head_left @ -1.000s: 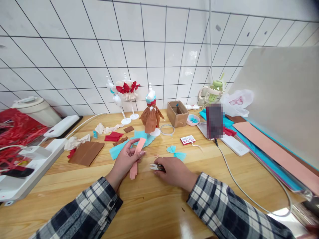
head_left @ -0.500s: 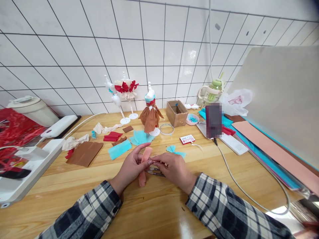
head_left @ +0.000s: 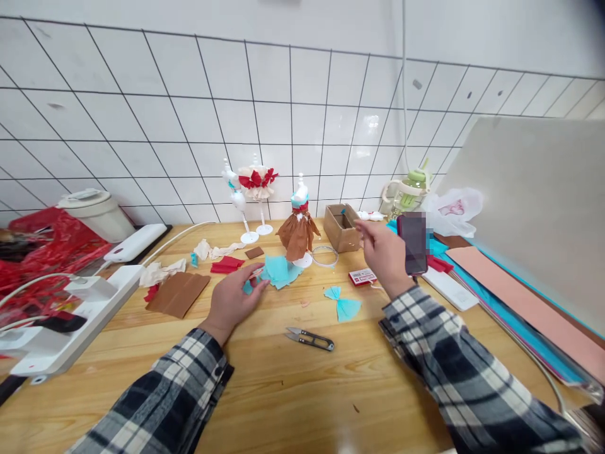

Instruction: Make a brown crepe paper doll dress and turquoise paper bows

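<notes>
My left hand (head_left: 235, 297) is closed near the turquoise crepe paper (head_left: 280, 271), with a bit of the pink crepe paper strip (head_left: 257, 272) showing at its fingers. Most of that strip is hidden. My right hand (head_left: 384, 255) is raised beside the cardboard box (head_left: 341, 228), fingertips pinched; what they hold, if anything, is too small to make out. Thread snips (head_left: 311, 338) lie on the table between my arms. A turquoise paper bow (head_left: 344, 306) lies beyond them. Farther back stands a small white dress form (head_left: 299, 221) in a brown paper skirt.
Two more dress forms (head_left: 255, 186) stand by the wall. Brown paper (head_left: 179, 294) and red paper (head_left: 227, 264) lie to the left, near a power strip (head_left: 101, 309). A red-and-white packet (head_left: 362, 277), a phone (head_left: 414, 243) and a green-lidded bottle (head_left: 412, 189) are at right.
My hands have parted: the left moved forward and left, the right forward and right. The snips and the turquoise bow are now uncovered. The view has tilted up slightly.
</notes>
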Demonstrator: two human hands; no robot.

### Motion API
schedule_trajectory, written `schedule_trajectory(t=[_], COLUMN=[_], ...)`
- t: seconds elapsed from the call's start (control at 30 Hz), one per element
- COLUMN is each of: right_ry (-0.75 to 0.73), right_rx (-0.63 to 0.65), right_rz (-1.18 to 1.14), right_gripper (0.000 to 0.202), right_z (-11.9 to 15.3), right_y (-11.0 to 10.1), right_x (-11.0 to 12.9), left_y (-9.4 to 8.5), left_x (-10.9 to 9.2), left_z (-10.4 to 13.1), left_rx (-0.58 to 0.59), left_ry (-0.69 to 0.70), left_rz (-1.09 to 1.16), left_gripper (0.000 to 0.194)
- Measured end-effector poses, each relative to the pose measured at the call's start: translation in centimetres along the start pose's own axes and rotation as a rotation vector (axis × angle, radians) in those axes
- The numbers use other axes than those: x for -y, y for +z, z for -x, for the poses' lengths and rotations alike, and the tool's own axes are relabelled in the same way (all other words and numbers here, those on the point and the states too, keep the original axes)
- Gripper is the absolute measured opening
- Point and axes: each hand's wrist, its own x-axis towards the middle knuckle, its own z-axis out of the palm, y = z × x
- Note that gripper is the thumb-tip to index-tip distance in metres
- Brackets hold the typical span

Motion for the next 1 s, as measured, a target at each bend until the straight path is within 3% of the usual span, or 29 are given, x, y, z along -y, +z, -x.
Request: schedule_trajectory(t=[0.1,0.2,0.27,0.37,0.43,0.53,0.67,0.8,1.0], right_ry=[-0.059,-0.104,-0.03,0.095,0.128,0.128,0.098,0.032,0.085], right_rx=[0.109,0.205,0.132,-0.063,-0.074,0.238,0.574,0.692,0.818], right_rz=[0.126,0.174,0.152,0.09,0.055,0.092,0.093,0.05,-0.131], right_gripper=[0.057,0.066,0.055,0.04,0.036,0.032,0.033,0.014,0.012], right_z=[-3.9,-5.1,-4.1,-0.4,2.4,5.3,6.3,6.6,6.6], right_y=[0.9,1.8,2.1,2.1,2.1,2.3,2.3,2.5,2.7], right_x=[-1.8,-2.5,-2.3,-1.4,-0.8,-0.4,-0.4,-0.7,-1.6], left_y=[0.1,0.6,0.7,0.5,0.4,0.5,0.9,1.0,1.1], left_x=[0.6,0.2,-0.2,-0.8,-1.2,-1.7,-1.9,-1.6,-1.8], left_z=[-0.5,-0.5,-0.3,0.1,0.3,0.6,0.7,0.7,0.8], left_rx=[-0.034,-0.062,-0.087,-0.113,-0.115,-0.052,0.084,0.126,0.131], left_ry=[-0.015,-0.026,-0.044,-0.021,0.019,0.109,0.224,0.235,0.212], left_rz=[-0.101,-0.253,-0.332,-0.35,-0.325,-0.263,-0.169,-0.091,0.124], left_gripper=[0.047,0.057,0.06,0.054,0.049,0.04,0.027,0.025,0.025])
